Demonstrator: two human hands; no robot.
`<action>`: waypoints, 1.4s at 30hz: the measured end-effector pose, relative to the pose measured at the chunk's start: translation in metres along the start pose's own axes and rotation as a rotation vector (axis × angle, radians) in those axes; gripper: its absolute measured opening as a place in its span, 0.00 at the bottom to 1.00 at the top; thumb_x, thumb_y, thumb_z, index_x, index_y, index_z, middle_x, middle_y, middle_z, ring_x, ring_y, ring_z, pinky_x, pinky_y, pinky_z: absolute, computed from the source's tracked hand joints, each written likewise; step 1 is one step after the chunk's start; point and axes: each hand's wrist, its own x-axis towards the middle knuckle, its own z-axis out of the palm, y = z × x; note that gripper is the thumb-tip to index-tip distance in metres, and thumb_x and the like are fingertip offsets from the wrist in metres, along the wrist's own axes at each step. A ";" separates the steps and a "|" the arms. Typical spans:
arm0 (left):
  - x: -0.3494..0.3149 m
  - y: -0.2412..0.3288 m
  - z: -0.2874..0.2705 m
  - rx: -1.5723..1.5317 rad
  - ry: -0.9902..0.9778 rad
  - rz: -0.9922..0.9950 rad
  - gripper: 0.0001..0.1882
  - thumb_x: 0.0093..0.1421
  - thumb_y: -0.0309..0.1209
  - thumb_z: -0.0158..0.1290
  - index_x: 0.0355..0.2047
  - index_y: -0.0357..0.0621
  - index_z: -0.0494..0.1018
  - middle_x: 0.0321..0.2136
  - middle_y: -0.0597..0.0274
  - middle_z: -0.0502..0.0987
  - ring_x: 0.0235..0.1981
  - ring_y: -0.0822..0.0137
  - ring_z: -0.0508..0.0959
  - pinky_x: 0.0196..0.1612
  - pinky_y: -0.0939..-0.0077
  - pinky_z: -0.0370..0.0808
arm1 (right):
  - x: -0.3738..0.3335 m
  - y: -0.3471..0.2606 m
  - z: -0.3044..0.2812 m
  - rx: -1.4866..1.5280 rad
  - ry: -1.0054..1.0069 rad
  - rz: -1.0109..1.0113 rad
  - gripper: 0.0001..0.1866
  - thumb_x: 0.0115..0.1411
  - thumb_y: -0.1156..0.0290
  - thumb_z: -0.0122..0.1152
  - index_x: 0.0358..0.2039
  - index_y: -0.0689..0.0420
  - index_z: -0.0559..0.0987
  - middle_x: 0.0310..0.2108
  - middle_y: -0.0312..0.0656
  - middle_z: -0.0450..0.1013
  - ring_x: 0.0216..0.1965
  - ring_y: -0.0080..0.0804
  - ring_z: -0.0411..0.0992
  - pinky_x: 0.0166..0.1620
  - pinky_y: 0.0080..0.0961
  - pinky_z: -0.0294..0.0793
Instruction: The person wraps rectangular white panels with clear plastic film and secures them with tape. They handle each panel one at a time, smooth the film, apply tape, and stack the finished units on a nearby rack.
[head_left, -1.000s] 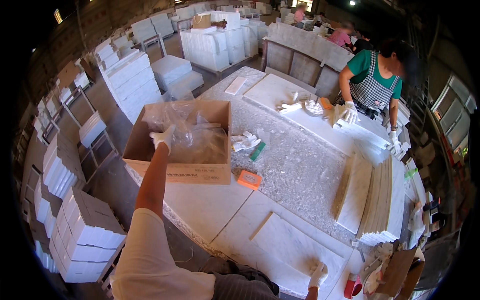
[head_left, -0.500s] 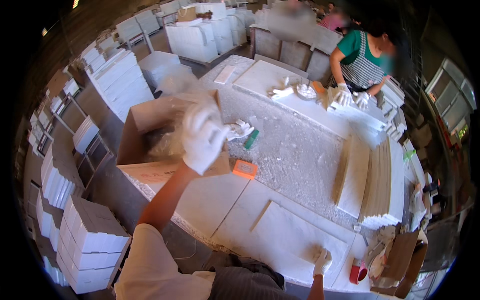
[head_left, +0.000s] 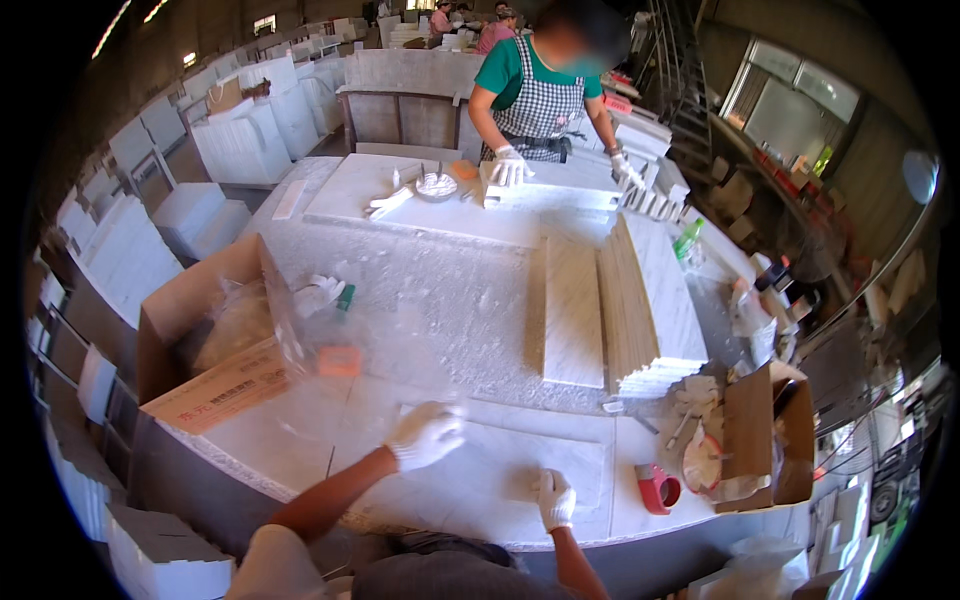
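My left hand [head_left: 428, 437], in a white knit glove, is over the left part of a pale marble slab [head_left: 490, 450] and smeared by motion. Its fingers look closed on thin clear plastic film [head_left: 385, 370], which trails back toward an open cardboard box [head_left: 215, 385] on the left; the exact grip is blurred. More clear plastic lies inside that box. My right hand [head_left: 556, 498], also gloved, rests near the slab's right part with its fingers curled in. What it holds, if anything, is hidden. An orange block [head_left: 339, 361] sits beside the box, partly behind the film.
Stacked stone strips [head_left: 640, 310] stand right of the dusty tabletop. A red tape dispenser [head_left: 658, 489] and another cardboard box [head_left: 760, 430] are at the near right. Across the table, a person [head_left: 545, 90] in a checked apron has gloved hands on white slabs [head_left: 550, 185].
My left hand has come from above the box down and right to the slab, drawing the clear film along. My view has turned to the right. The person opposite stands more upright.
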 end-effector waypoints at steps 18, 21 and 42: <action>0.007 0.135 0.200 0.129 -0.545 0.051 0.17 0.61 0.36 0.48 0.48 0.50 0.77 0.54 0.58 0.74 0.55 0.52 0.73 0.59 0.56 0.67 | 0.022 0.039 -0.079 0.512 -0.586 -0.043 0.62 0.55 0.55 0.72 0.72 0.54 0.32 0.60 0.55 0.65 0.57 0.41 0.70 0.52 0.39 0.75; 0.000 0.132 0.223 0.375 -0.453 0.224 0.16 0.60 0.34 0.49 0.46 0.48 0.78 0.53 0.59 0.74 0.55 0.52 0.72 0.58 0.55 0.66 | 0.018 0.002 -0.077 0.441 -0.555 -0.002 0.55 0.56 0.64 0.70 0.72 0.55 0.40 0.54 0.53 0.71 0.51 0.38 0.74 0.48 0.36 0.76; -0.005 0.065 0.164 -0.157 -0.218 -0.116 0.14 0.61 0.35 0.58 0.46 0.47 0.75 0.51 0.58 0.76 0.52 0.58 0.75 0.59 0.61 0.70 | -0.053 0.032 -0.046 0.380 -0.095 0.217 0.15 0.68 0.61 0.53 0.36 0.61 0.79 0.21 0.31 0.71 0.21 0.15 0.67 0.23 0.17 0.64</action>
